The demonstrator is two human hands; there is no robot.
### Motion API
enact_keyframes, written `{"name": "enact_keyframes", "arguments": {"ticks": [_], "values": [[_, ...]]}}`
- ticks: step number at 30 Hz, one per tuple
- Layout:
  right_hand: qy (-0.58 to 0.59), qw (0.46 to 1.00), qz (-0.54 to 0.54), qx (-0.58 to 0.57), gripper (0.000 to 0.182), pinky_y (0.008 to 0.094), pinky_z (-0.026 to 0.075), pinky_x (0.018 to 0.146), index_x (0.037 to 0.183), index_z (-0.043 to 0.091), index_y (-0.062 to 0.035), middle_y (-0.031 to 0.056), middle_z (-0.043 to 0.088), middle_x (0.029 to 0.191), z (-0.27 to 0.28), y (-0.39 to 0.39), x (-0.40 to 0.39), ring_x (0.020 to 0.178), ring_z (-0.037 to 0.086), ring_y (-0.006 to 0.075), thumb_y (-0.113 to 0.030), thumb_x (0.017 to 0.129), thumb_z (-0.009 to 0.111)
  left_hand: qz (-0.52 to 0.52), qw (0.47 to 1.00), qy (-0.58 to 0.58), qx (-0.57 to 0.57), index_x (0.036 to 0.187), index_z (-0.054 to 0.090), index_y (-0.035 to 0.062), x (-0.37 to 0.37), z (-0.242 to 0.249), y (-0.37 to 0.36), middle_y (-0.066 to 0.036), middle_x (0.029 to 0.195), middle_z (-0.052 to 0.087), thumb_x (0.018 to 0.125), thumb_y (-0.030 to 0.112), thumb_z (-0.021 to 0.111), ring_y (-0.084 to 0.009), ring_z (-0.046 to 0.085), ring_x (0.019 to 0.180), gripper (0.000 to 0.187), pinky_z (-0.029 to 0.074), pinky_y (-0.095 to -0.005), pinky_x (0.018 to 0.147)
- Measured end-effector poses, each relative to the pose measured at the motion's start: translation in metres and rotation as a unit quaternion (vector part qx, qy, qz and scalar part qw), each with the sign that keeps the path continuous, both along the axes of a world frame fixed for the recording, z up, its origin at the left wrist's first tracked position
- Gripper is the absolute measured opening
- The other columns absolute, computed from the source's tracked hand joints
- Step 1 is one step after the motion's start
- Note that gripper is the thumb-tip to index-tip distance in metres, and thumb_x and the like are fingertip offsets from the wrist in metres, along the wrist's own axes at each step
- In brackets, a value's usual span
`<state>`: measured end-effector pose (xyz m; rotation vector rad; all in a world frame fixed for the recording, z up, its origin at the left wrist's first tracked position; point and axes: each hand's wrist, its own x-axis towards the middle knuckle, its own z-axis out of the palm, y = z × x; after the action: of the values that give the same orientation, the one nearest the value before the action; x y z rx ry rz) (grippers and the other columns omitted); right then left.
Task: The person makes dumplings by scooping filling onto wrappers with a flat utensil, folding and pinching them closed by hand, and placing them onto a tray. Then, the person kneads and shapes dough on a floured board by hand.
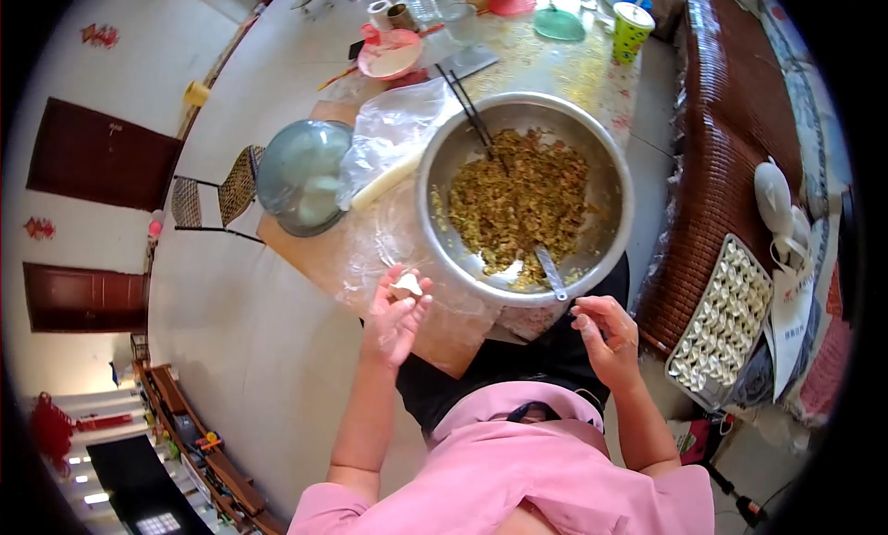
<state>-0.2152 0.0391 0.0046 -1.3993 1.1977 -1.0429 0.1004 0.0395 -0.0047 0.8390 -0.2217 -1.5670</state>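
Note:
My left hand (396, 324) is palm up, its fingers curled round a small white dumpling (405, 285) at the near edge of the floured board. My right hand (608, 341) is beside the bowl's near right rim, fingers loosely bent and thumb apart, with nothing visible in it. Between and beyond the hands stands a big metal bowl (618, 202) of chopped filling (523, 197). A spoon (549, 269) leans on its near rim, its handle close to my right hand. Dark chopsticks (467, 105) stick into the filling from the far left.
Left of the bowl, a glass lid (301, 179) covers pale dough on the board (305, 258). A clear plastic bag (393, 133) and a rolling pin (387, 182) lie between. Farther back are a pink bowl (393, 59) and green cup (632, 31). A dumpling tray (721, 322) rests on the brown sofa.

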Motion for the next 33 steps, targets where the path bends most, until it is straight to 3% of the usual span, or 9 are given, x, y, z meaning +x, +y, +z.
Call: {"name": "enact_keyframes", "arguments": {"ticks": [5,13,15,16,18,22,28,30,33], "values": [[0.01,1.0,0.025,0.002,0.015,0.0223,0.049,0.071,0.102,0.057,0.0025,0.0075,0.056,0.091,0.002,-0.004,0.014,0.08,0.058,0.0109,0.003,0.087,0.052,-0.022,0.927,-0.328,0.178,0.122,0.044,0.0049,0.046,-0.057,-0.026,-0.012,0.108,0.053,0.079,-0.005,0.055,-0.0222,0.061,0.094,0.046,0.052,-0.0305,0.074],[0.022,0.999,0.028,-0.019,0.014,0.023,0.05,0.065,0.099,0.059,0.0018,0.0093,0.06,0.084,0.009,-0.008,0.033,0.071,0.061,0.0133,0.003,0.085,0.055,-0.044,0.882,-0.46,0.088,0.11,0.054,0.0039,0.088,-0.106,-0.134,-0.009,0.094,0.059,0.081,0.008,0.058,-0.0166,0.064,0.069,0.029,0.05,-0.0256,0.057],[0.024,0.999,0.035,0.004,0.014,0.0216,0.049,0.068,0.1,0.058,0.0022,0.0076,0.058,0.087,0.01,-0.008,0.034,0.075,0.059,0.011,0.003,0.087,0.052,-0.067,0.777,-0.614,0.121,0.103,0.058,0.0035,0.085,-0.094,-0.151,-0.012,0.098,0.06,0.082,0.019,0.059,-0.0219,0.064,0.075,0.026,0.051,-0.0329,0.063],[0.025,0.999,0.037,0.017,0.014,0.0209,0.048,0.069,0.1,0.058,0.0025,0.0067,0.057,0.089,0.011,-0.008,0.034,0.077,0.058,0.0098,0.003,0.088,0.05,-0.067,0.778,-0.613,0.122,0.103,0.058,0.0035,0.085,-0.097,-0.153,-0.012,0.098,0.06,0.082,0.019,0.059,-0.0219,0.064,0.075,0.026,0.051,-0.0329,0.063],[0.025,0.999,0.034,0.019,0.014,0.0211,0.049,0.069,0.1,0.058,0.0026,0.0067,0.057,0.089,0.011,-0.008,0.033,0.077,0.058,0.01,0.003,0.088,0.05,-0.052,0.534,-0.827,0.168,0.103,0.06,0.0031,0.082,-0.099,-0.157,-0.016,0.107,0.059,0.08,0.028,0.059,-0.0299,0.062,0.088,0.034,0.049,-0.0404,0.077],[0.019,0.999,0.018,0.018,0.013,0.0219,0.05,0.07,0.099,0.058,0.0029,0.0069,0.058,0.088,0.004,-0.011,0.031,0.077,0.059,0.0105,0.002,0.088,0.051,-0.01,0.567,-0.805,0.175,0.105,0.06,0.0044,0.087,-0.097,-0.154,-0.014,0.113,0.057,0.078,0.026,0.062,-0.031,0.057,0.1,0.034,0.045,-0.0398,0.084],[0.054,0.998,0.038,0.007,0.012,0.0232,0.051,0.066,0.096,0.06,0.0025,0.0084,0.061,0.084,0.009,-0.019,0.038,0.072,0.061,0.0124,0.001,0.086,0.054,-0.064,0.567,-0.821,-0.031,0.115,0.056,0.0104,0.097,-0.104,-0.152,-0.013,0.109,0.058,0.074,0.027,0.066,-0.0304,0.052,0.107,0.045,0.042,-0.0404,0.091],[0.053,0.998,0.037,0.005,0.012,0.0229,0.05,0.065,0.097,0.06,0.002,0.0081,0.06,0.083,0.011,-0.021,0.041,0.072,0.061,0.0123,0.001,0.086,0.054,-0.15,0.489,-0.856,-0.073,0.112,0.058,0.0097,0.097,-0.096,-0.149,-0.013,0.106,0.057,0.071,0.026,0.069,-0.0304,0.053,0.103,0.045,0.043,-0.0403,0.089],[0.041,0.999,0.031,0.008,0.012,0.0227,0.049,0.065,0.097,0.06,0.0017,0.008,0.06,0.083,0.011,-0.02,0.046,0.072,0.06,0.012,0.002,0.086,0.055,-0.171,0.483,-0.857,-0.06,0.105,0.062,0.0088,0.094,-0.088,-0.143,-0.014,0.104,0.056,0.071,0.023,0.068,-0.0309,0.054,0.1,0.038,0.044,-0.0408,0.088]]}}
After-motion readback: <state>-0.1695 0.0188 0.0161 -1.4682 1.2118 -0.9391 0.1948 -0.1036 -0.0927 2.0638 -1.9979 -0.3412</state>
